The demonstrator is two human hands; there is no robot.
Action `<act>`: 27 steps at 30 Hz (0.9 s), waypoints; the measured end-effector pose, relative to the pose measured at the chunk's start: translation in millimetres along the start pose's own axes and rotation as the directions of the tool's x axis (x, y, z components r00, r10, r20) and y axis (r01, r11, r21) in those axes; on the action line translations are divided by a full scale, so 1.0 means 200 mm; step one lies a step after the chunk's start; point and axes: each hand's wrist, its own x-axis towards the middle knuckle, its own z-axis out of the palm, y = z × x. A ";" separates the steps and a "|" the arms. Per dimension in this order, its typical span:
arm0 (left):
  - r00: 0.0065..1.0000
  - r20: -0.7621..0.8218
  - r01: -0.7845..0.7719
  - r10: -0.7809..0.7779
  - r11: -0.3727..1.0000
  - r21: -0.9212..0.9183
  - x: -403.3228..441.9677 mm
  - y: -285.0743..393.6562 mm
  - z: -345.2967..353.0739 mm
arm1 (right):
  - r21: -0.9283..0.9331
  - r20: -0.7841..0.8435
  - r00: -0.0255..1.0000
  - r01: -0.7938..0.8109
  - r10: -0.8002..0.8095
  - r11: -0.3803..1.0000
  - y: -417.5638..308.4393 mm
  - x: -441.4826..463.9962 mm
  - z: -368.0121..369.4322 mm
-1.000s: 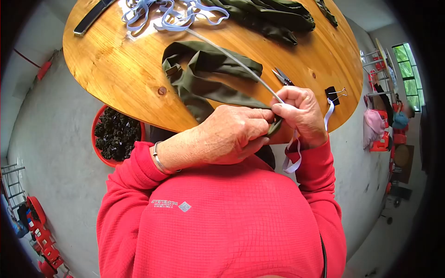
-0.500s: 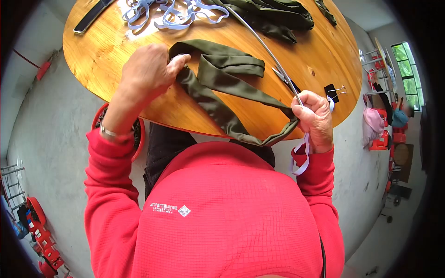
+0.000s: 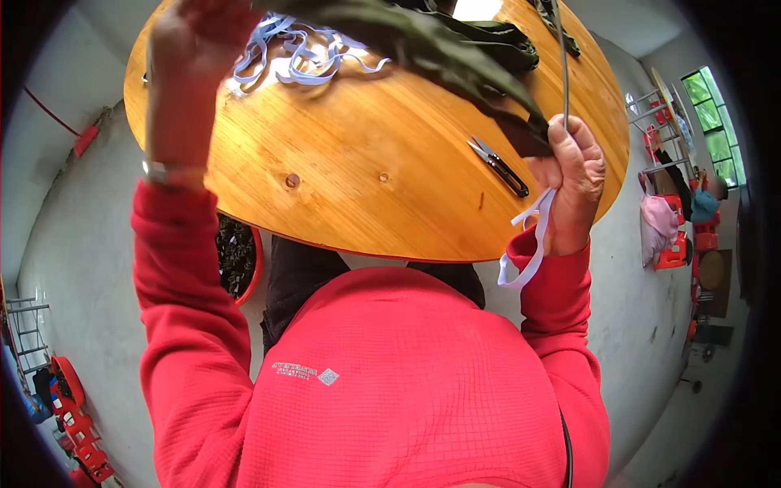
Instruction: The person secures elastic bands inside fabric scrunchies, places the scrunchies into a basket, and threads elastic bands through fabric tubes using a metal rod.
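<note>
A strip of dark green satin-like fabric (image 3: 439, 61) stretches through the air above the table, blurred by motion. Its right end meets my right hand (image 3: 576, 167), which is closed and pinches a thin metal rod (image 3: 564, 73) pointing up and away. From the same hand dangles a pale lilac elastic band (image 3: 533, 260). My left hand (image 3: 199, 41) is raised at the upper left, smeared and partly cut off by the frame edge; the fabric's far end runs up to its fingers. Black-handled thread snips (image 3: 498, 167) lie on the wood left of my right hand.
On the round wooden table (image 3: 325, 203), a tangle of pale elastic (image 3: 305, 57) lies at the back left and more green fabric (image 3: 504, 41) at the back right. A red basin (image 3: 259, 264) with dark scraps stands below the table's left edge.
My left hand has swung up and left, lifting the green fabric off the table and drawing it out. My right hand has shifted slightly right and up; the rod stands steeper and the snips are uncovered.
</note>
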 end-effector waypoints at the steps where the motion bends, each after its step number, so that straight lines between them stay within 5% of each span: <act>1: 0.948 0.300 0.167 -0.107 0.969 -0.180 -0.04 -0.03 -0.12 | -0.033 0.016 0.999 -0.042 0.043 0.999 0.02 0.00 -0.03; 2: 0.798 0.568 0.394 -0.203 0.889 -0.235 -0.07 -0.06 -0.23 | -0.065 0.033 0.996 -0.084 0.086 0.994 0.05 -0.01 -0.06; 3: 0.882 0.412 0.355 -0.227 0.896 -0.267 -0.17 -0.12 -0.30 | -0.161 0.064 0.988 -0.129 0.141 0.979 0.07 -0.03 -0.07; 6: 0.935 0.167 0.354 -0.314 0.862 -0.364 -0.48 -0.26 -0.33 | -0.261 0.153 0.940 -0.259 0.305 0.930 0.15 -0.09 -0.17; 9: 0.925 0.055 0.349 -0.376 0.785 -0.512 -0.63 -0.34 -0.32 | -0.299 0.124 0.977 -0.133 0.176 0.945 0.12 -0.15 -0.13; 19: 0.897 0.237 0.442 -0.373 0.763 -0.472 -0.69 -0.57 -0.05 | -0.292 0.256 0.946 -0.123 0.201 0.948 0.07 -0.25 0.12; 23: 0.880 0.306 0.465 -0.362 0.784 -0.411 -0.71 -0.69 0.00 | -0.030 0.290 0.904 -0.318 0.313 0.947 0.18 -0.24 0.22; 27: 0.883 0.271 0.458 -0.383 0.829 -0.321 -0.72 -0.71 0.02 | -0.051 0.308 0.864 -0.404 0.399 0.913 0.22 -0.26 0.23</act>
